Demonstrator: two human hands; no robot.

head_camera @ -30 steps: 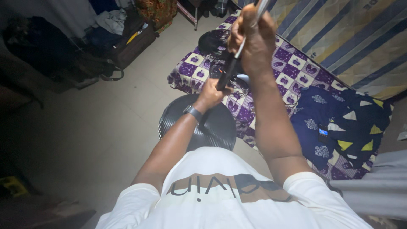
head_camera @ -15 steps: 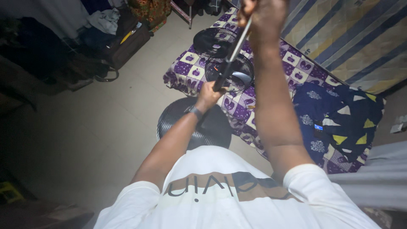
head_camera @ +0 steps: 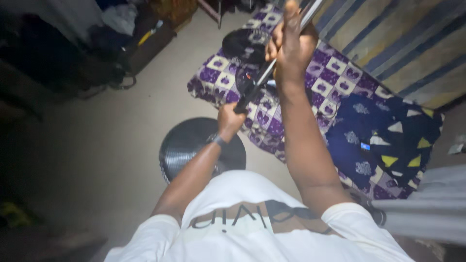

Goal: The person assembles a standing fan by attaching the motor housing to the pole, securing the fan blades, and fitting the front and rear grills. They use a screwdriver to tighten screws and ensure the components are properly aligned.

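Above a pale floor [head_camera: 121,126] and purple checked cloth [head_camera: 272,116]: slanted fan pole [head_camera: 257,82], left hand [head_camera: 229,119] clenched around its dark lower end, right hand [head_camera: 290,46] fingers wrapped around its silver upper part.

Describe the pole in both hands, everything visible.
The pole is thin and straight, with a silvery, metal-looking upper length and a thicker black lower section. It slants from the top of the frame down and leftward, above the purple checked cloth. The right hand grips the silver part up high; the left hand holds the black part low. Its lower end is hidden; the top runs out of frame.
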